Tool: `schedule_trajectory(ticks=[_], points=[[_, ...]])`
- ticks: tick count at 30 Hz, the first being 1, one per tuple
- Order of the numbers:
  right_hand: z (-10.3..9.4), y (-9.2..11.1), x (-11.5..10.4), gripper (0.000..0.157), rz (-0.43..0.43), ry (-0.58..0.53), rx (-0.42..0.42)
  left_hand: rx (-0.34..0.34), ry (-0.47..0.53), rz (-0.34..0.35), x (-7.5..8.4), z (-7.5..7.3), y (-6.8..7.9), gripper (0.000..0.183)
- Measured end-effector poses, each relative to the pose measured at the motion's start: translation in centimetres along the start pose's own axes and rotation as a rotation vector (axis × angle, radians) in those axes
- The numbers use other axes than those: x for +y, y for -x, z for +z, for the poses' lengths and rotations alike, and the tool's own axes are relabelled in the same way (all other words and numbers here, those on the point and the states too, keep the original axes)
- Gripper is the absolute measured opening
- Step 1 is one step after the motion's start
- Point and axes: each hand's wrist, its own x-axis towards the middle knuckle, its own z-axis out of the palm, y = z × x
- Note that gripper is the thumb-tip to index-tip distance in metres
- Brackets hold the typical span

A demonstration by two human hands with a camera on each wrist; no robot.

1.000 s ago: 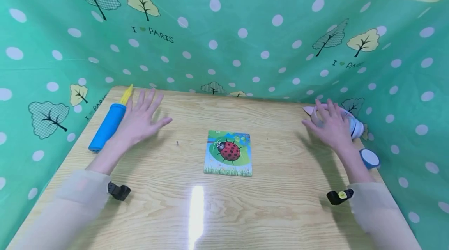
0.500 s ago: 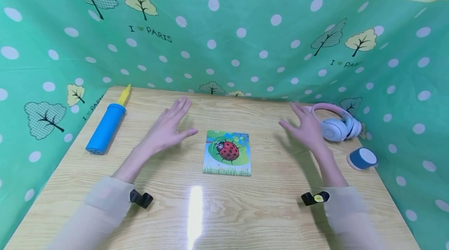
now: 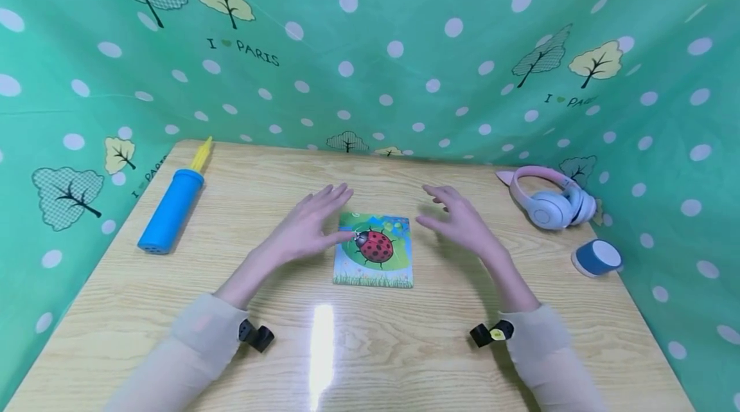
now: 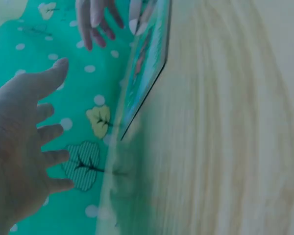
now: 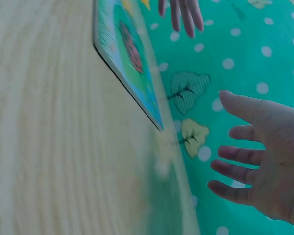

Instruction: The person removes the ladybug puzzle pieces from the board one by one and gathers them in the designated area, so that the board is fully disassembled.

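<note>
A square ladybug picture puzzle (image 3: 376,267) lies flat on the wooden table, seen in the head view between both hands. My left hand (image 3: 306,225) hovers at its left side, fingers extended and thumb reaching over the picture's left edge. To the right of it hangs my right hand (image 3: 459,222), fingers loosely bent and apart from the puzzle. In the left wrist view the left hand (image 4: 24,147) has nothing in its grasp, and the puzzle (image 4: 149,63) shows at a slant. The right wrist view shows the right hand (image 5: 264,156) holding nothing, with the puzzle (image 5: 130,58) beyond it.
A blue hand pump (image 3: 172,213) with a yellow nozzle lies at the left table edge. At the right are pink and white headphones (image 3: 552,206) and a small blue cylinder (image 3: 598,259) with a pale top. A dotted green curtain (image 3: 381,65) borders the table (image 3: 399,348).
Both hands have moved inward from the table's sides to either side of the puzzle. The pump, headphones and cylinder are uncovered. The puzzle stays where it was on the table.
</note>
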Motion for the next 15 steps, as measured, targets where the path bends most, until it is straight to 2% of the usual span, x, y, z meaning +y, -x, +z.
schedule_trajectory(ticks=[8, 15], points=[[2.0, 0.0, -1.2, 0.072, -0.032, 0.03, -0.077, -0.181, 0.014, 0.027, 1.3, 1.2, 0.1, 0.095], [3.3, 0.0, -2.0, 0.069, -0.066, 0.047, -0.127, -0.222, -0.005, 0.033, 1.2, 1.3, 0.3, 0.101]])
